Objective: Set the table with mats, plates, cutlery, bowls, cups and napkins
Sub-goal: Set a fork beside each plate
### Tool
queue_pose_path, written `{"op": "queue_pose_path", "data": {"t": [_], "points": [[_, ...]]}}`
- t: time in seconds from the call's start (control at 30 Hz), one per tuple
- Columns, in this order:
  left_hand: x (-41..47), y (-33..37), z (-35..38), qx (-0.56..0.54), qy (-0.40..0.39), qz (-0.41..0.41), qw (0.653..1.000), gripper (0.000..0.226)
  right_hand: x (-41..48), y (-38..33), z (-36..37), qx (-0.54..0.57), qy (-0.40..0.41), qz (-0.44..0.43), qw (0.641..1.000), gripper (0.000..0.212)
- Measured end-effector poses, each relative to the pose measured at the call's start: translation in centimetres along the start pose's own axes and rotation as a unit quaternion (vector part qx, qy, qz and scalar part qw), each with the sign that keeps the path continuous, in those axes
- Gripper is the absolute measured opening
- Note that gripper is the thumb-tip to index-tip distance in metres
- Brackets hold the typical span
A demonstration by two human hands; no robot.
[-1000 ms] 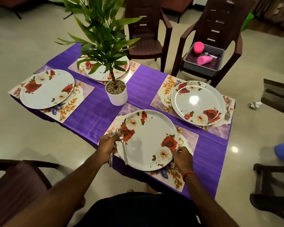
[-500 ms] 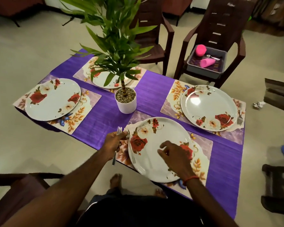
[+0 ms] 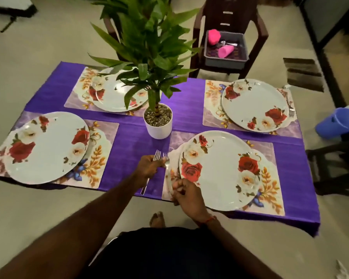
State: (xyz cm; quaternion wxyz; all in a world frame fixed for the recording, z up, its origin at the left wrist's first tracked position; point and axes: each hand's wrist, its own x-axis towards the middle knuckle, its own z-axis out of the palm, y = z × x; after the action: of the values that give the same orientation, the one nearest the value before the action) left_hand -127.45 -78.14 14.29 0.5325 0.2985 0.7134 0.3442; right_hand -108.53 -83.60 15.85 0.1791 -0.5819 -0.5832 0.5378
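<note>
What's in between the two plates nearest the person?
The left hand gripping a fork, above purple tablecloth; the head view shows it.

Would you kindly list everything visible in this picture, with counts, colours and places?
tablecloth: one, purple, over the table
placemats: four, lilac floral, one per setting
plates: four, white with red roses, one on each placemat
forks: three, silver; one in the left hand, one beside the near plate, one on the far right placemat
potted plant: one, green in a white pot, table centre
tub: one, grey, on the far chair, holding cutlery
pink cup: one, lying in the tub beside another pink item
chairs: at least three, brown, around the table
blue object: one, right edge
left hand: grips a fork
right hand: pinches the near fork's handle
</note>
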Motion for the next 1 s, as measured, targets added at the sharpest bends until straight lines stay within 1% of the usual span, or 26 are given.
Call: {"op": "queue_pose_path", "data": {"t": [0.1, 0.2, 0.27, 0.33, 0.47, 0.53, 0.63, 0.83, 1.0], "points": [[0.7, 0.0, -0.2, 0.028, -0.033, 0.004, 0.999, 0.026, -0.5, -0.1, 1.5, 0.003, 0.022, 0.010, 1.000, 0.026], [1.4, -0.2, 0.1, 0.033, -0.043, -0.009, 0.998, 0.016, -0.5, -0.1, 2.1, -0.022, 0.036, 0.014, 0.999, 0.023], [1.7, -0.3, 0.6, 0.029, -0.045, -0.013, 0.998, 0.017, -0.4, -0.1, 2.3, -0.023, 0.045, 0.022, 0.998, 0.023], [1.9, -0.2, 1.1, 0.028, -0.037, -0.023, 0.999, 0.019, 0.0, 0.2, 2.6, -0.030, 0.051, 0.030, 0.998, 0.026], [2.4, -0.2, 1.4, 0.042, -0.024, -0.018, 0.999, 0.014, 0.8, 0.5, 3.1, -0.065, 0.054, 0.042, 0.996, 0.032], [2.7, -0.4, 1.4, 0.059, -0.012, -0.025, 0.998, 0.015, 1.0, 0.3, 3.4, -0.092, 0.062, 0.050, 0.993, 0.034], [2.9, -0.3, 1.5, 0.086, 0.012, -0.040, 0.995, 0.017, 1.1, 0.2, 3.7, -0.103, 0.066, 0.052, 0.991, 0.035], [3.1, -0.2, 1.5, 0.127, 0.017, -0.041, 0.991, 0.022, 1.3, 0.2, 3.9, -0.112, 0.068, 0.056, 0.990, 0.037], [3.1, 0.2, 1.5, 0.148, 0.006, -0.036, 0.988, 0.020, 1.5, 0.8, 4.0, -0.132, 0.068, 0.049, 0.988, 0.033]]}}
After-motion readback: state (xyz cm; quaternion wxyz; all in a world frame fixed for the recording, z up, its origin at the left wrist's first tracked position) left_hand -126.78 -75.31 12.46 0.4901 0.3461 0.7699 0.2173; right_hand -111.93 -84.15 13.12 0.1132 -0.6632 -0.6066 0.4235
